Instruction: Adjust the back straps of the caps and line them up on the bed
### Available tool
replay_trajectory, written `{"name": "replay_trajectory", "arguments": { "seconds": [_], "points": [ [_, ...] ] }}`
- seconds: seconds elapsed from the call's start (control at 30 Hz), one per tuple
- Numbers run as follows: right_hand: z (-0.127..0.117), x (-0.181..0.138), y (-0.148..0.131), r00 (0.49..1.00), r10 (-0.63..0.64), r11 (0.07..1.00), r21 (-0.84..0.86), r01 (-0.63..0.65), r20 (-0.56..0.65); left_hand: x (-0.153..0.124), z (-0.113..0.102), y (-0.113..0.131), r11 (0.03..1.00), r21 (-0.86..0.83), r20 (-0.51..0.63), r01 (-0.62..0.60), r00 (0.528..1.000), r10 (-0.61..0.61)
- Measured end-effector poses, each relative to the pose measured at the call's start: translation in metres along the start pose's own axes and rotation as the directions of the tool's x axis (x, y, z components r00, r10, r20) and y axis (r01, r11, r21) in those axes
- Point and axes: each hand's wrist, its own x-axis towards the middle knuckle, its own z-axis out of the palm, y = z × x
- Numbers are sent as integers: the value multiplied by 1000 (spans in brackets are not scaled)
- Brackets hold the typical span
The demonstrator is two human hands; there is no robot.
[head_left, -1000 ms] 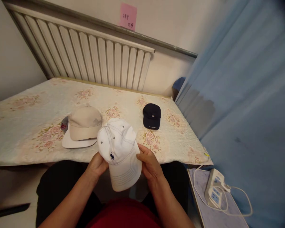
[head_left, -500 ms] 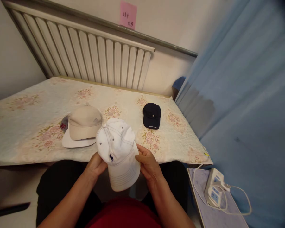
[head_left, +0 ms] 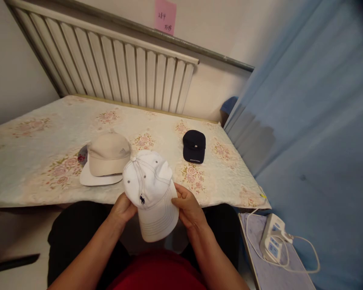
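Observation:
A white baseball cap (head_left: 153, 181) with a dark horse-rider emblem is held over my lap, its brim tilted down toward me. My left hand (head_left: 124, 207) grips the cap's edge on the left, with the fingertips hidden beneath it. On the other side, my right hand (head_left: 189, 207) pinches the brim, thumb on top. Left of the held cap, a beige cap (head_left: 108, 151) lies over a white-brimmed cap (head_left: 97, 180), with something grey and red partly showing behind them. A black cap (head_left: 194, 147) sits apart on the right of the bed.
A floral quilted bed cover (head_left: 157, 121) spreads in front of me. Behind it stands a white radiator (head_left: 124, 72). At right hangs a blue curtain (head_left: 314, 133), above a small table (head_left: 286, 274) with a power strip (head_left: 272, 237) and looped white cable.
The view has shifted very slightly. Both hands keep the same hold on the white cap, and the other caps stay in place.

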Motion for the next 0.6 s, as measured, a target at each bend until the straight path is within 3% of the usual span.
{"name": "replay_trajectory", "arguments": {
  "seconds": [0.4, 0.6],
  "points": [
    [-3, 1, 4, 1000, 7, 1000, 9, -7, 19, 0, 0, -1, 999, -3, -2, -34, 999, 34],
    [-2, 1, 6, 1000, -4, 1000, -26, 3, -27, 0, -1, -1, 1000, -3, 16, -24, 1000, 24]
  ]
}}
